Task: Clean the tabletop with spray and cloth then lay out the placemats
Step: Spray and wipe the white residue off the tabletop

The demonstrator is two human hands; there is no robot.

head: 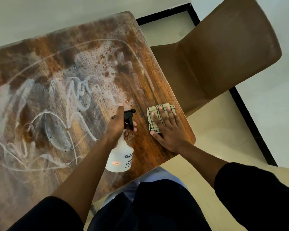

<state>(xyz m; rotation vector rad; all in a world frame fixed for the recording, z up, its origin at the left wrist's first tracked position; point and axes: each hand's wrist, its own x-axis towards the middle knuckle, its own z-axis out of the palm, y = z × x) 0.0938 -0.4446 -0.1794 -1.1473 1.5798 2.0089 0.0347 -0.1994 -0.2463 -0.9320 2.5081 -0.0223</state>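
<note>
— Where do we stand?
— We grip the spray bottle (119,157) in our left hand (118,121), nozzle over the tabletop (60,47). Our right hand (167,129) lies flat and released on the folded cloth (153,110) at the right edge.
— Done much?
— Droplets speckle the far part; white smears cover the left. We judge wiping is barely begun; no placemats are in view.
</note>
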